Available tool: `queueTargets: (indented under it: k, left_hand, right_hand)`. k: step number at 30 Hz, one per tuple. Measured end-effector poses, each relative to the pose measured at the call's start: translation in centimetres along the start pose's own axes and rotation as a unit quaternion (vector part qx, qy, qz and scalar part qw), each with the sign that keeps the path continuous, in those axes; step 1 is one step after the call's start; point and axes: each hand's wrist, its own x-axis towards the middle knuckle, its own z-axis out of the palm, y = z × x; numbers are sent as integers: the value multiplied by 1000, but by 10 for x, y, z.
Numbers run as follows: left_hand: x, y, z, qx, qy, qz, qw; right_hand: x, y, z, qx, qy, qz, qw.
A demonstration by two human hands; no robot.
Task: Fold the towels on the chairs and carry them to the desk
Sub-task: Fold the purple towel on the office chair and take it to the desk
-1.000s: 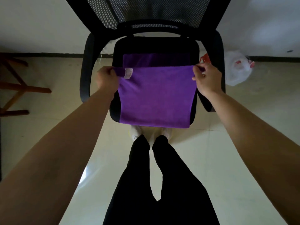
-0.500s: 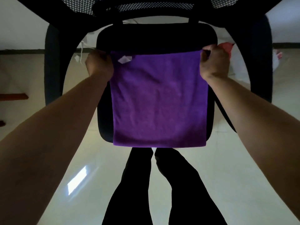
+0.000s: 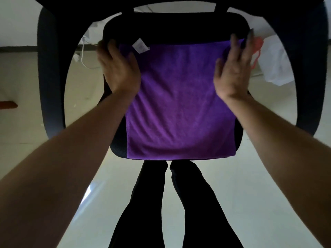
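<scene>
A purple microfibre towel (image 3: pixel 180 108) lay folded on a black padded chair seat (image 3: pixel 175 27). The left hand (image 3: pixel 120 70) and right hand (image 3: pixel 232 68) pressed its 2 far corners, fingers spread flat, seemingly smoothing the fold.

The towel (image 3: pixel 179 104) is spread on the chair seat (image 3: pixel 175 27). The left hand (image 3: pixel 120 70) is laid on its far left corner, the right hand (image 3: pixel 232 68) on its far right, with a bag (image 3: pixel 275 63) on the floor (image 3: pixel 241 194) beyond.

The towel (image 3: pixel 179 104) is matt purple cloth, a little fuzzy, with a stitched hem. Its label (image 3: pixel 140 46) looks smooth and white. The seat (image 3: pixel 175 27) is matt black cloth. The floor (image 3: pixel 250 185) is glossy and smooth. The bag (image 3: pixel 275 65) is thin plastic.
</scene>
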Motion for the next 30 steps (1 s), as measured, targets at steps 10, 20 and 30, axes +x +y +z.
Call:
queueTargets:
  k: [10,20,30]
  left_hand:
    - [-22,-25,42,244,-150,339,896]
    - [-47,-13,27,232,-161,231,931]
    - [-186,-86,35,226,-168,256,925]
  right_hand:
    - [-8,1,41,-139,-77,-114,981]
    - [-40,-15,31,-144,-88,-61,984]
    - [-187,19,38,-87,-118,-196,969]
